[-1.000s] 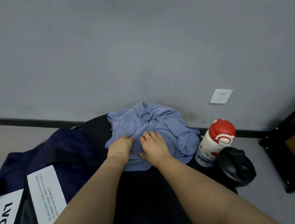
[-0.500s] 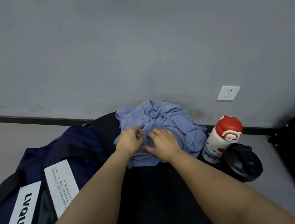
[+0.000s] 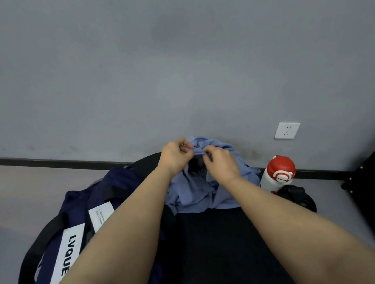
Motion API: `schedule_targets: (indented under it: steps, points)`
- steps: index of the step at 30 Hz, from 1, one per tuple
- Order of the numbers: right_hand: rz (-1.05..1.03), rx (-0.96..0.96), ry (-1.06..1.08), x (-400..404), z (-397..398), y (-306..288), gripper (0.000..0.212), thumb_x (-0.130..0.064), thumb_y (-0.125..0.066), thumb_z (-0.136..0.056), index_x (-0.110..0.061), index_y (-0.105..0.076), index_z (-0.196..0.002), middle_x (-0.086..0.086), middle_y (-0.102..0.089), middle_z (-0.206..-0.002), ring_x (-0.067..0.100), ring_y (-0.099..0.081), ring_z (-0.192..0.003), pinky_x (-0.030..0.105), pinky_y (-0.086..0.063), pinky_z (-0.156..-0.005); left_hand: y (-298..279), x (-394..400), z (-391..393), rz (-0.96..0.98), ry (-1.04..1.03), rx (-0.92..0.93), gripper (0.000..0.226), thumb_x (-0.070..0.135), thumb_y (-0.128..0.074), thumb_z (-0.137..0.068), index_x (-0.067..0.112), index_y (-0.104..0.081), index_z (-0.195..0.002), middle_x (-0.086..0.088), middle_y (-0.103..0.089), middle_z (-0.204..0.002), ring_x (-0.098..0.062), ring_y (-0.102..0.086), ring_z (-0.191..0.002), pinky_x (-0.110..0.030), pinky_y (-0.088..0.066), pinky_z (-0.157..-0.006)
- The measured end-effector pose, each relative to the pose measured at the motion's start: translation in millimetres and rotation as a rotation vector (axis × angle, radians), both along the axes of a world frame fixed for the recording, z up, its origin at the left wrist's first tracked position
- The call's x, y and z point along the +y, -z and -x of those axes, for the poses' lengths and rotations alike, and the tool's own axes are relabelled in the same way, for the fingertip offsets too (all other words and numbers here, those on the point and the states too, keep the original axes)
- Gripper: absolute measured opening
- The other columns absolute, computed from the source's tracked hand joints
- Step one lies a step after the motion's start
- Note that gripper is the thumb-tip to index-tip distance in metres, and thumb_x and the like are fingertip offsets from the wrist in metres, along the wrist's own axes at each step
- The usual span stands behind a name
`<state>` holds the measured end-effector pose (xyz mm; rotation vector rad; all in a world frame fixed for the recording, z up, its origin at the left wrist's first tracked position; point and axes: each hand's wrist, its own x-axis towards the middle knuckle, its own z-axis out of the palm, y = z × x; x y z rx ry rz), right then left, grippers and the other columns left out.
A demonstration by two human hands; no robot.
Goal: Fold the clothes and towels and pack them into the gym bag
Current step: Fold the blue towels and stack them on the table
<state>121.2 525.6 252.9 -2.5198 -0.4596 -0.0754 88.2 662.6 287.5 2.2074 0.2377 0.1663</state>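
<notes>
Blue cloth it was — a crumpled, pale-blue garment or towel point(image 3: 196, 196), bunched on the dark surface point(image 3: 220, 245) straight ahead of the person, its bulk hanging below and a touch toward the person from where the fingers met. Both hands were on its upper edge: the left hand point(image 3: 175, 156) and the right hand point(image 3: 220, 162) sat close together, almost knuckle to knuckle, each closed in a fingertip pinch on the same short run of hem. That pinched edge ran across, left to right, between them — neither hand was nearer; they shared it. By my reading, the coming move turned on sliding the two pinches apart along that edge to open the cloth out flat before any fold. The navy gym bag point(image 3: 80, 229) lay just beside the cloth on the person's left, so the left hand had the shorter road there. A red-capped bottle point(image 3: 279, 173) stood close on the right, near enough to be brushed.
</notes>
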Motion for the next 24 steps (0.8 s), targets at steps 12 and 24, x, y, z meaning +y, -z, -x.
schedule_targets:
  steps: [12,24]
  points:
    - [-0.313,-0.086,0.042,-6.9,12.6,-105.7,0.021,-0.016,-0.051,-0.093,-0.011,-0.069,-0.103,0.013,-0.07,-0.092,0.033,-0.062,-0.089,0.036,-0.048,-0.074,-68.8,-14.8,21.1,0.072,-0.011,-0.16,0.012,0.018,-0.062,-0.09,0.01,-0.056,-0.097,0.0,-0.056,-0.083,-0.019,-0.053,-0.081,-0.018,-0.045,-0.067]
    - [-0.429,0.015,-0.006,-2.6,15.7,-121.6,0.018,-0.014,-0.052,-0.092,-0.014,-0.07,-0.097,-0.001,-0.063,-0.082,0.016,-0.056,-0.076,0.024,-0.043,-0.069,-4.3,-20.3,48.7,-0.129,0.114,0.176,0.06,0.021,-0.058,-0.093,0.007,-0.032,-0.145,-0.01,-0.043,-0.144,-0.026,-0.043,-0.129,-0.028,-0.035,-0.103]
